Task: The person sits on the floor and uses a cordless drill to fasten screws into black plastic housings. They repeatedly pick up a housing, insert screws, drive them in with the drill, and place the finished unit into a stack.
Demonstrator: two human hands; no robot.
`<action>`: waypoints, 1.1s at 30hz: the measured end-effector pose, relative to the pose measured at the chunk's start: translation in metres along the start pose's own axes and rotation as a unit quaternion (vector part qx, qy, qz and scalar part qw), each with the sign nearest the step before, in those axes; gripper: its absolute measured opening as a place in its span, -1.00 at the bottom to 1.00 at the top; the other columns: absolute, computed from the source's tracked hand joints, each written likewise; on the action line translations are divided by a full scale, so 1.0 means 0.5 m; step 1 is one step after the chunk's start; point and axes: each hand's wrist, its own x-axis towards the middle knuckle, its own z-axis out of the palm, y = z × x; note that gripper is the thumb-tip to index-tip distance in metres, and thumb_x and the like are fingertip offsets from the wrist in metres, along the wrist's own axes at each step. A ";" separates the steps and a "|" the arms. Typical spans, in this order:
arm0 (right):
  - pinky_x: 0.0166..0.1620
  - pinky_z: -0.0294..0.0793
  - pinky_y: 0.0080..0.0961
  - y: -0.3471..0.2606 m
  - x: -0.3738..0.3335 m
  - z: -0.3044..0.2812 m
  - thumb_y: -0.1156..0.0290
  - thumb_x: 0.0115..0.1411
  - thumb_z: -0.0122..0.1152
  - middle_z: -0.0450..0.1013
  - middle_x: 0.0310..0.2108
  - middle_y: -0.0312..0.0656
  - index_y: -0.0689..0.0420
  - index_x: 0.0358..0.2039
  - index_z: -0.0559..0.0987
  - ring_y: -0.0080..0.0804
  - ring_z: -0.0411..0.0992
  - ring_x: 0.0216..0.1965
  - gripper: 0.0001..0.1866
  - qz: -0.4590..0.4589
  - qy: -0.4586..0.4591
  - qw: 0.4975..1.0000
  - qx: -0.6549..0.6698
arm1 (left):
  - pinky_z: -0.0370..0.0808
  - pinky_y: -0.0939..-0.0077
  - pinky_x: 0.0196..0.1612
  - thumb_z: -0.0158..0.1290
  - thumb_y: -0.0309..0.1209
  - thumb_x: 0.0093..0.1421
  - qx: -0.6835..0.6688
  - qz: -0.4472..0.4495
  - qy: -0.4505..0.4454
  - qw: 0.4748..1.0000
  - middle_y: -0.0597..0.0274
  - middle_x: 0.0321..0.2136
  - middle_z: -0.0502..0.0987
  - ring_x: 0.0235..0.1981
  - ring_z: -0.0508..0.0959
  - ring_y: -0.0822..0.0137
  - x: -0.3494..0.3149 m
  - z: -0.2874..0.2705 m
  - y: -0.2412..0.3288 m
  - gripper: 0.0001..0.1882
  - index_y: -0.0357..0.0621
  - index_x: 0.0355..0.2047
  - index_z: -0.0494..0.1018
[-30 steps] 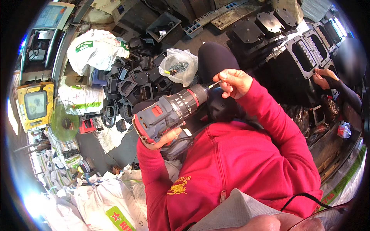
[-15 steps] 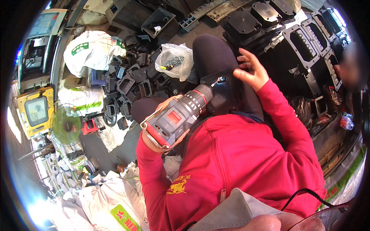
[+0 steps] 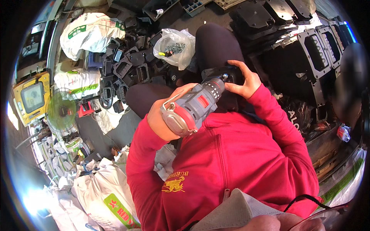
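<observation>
A black part (image 3: 212, 71) is lying in the person's lap, just on the near side of a dark-clad knee (image 3: 217, 40). A drill (image 3: 200, 102) is pointing its front end at it, and the left hand (image 3: 163, 117) is gripping the drill from the left. The right hand (image 3: 243, 81) is spreading thumb and fingers about the part's right end; how tightly it is holding cannot be told. The person seems to be driving a screw, and the next move is calling for a lined-up drill and a steady part. Farther off, a clear bag (image 3: 184, 58) is holding small metal pieces, a heap of black parts (image 3: 122, 68) is lying left of it, and pale frames (image 3: 306, 40) are standing far right.
</observation>
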 end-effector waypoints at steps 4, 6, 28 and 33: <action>-0.09 0.45 -0.36 0.003 0.001 0.008 0.08 -0.08 0.40 0.51 -0.16 -0.01 0.05 0.03 0.46 -0.12 0.51 -0.17 -0.34 -0.052 0.009 0.998 0.033 | 0.44 0.57 -0.07 0.31 -0.46 -0.19 -0.125 -0.094 -0.029 0.987 0.17 -0.15 0.50 -0.20 0.51 0.47 0.020 -0.003 -0.001 -0.19 -0.19 0.14 0.27; -0.08 0.44 -0.36 0.005 0.002 0.010 0.10 -0.07 0.39 0.51 -0.18 -0.02 0.06 -0.01 0.51 -0.12 0.50 -0.16 -0.41 -0.061 0.005 0.998 0.027 | 0.41 0.52 0.03 0.27 -0.49 -0.11 -0.018 0.015 -0.034 0.999 0.16 -0.02 0.42 -0.07 0.48 0.37 0.021 -0.011 0.018 -0.22 -0.18 0.16 0.22; -0.21 0.49 -0.24 0.005 -0.004 0.010 0.04 -0.11 0.36 0.44 -0.38 0.13 -0.03 -0.07 0.55 0.03 0.49 -0.31 -0.44 -0.035 -0.015 0.998 -0.052 | 0.41 0.60 0.02 0.11 -0.55 0.07 0.184 0.088 -0.072 0.976 0.20 -0.06 0.43 -0.05 0.47 0.40 0.066 -0.017 0.118 -0.47 -0.17 0.08 0.26; -0.24 0.50 -0.23 0.008 0.004 0.006 0.03 -0.12 0.35 0.45 -0.40 0.14 -0.02 -0.08 0.56 0.04 0.49 -0.36 -0.44 -0.031 -0.036 0.997 -0.063 | 0.39 0.60 0.06 0.12 -0.50 0.06 -0.133 -0.170 -0.127 0.968 0.24 -0.03 0.40 0.01 0.43 0.42 0.076 -0.010 0.096 -0.45 -0.15 0.09 0.25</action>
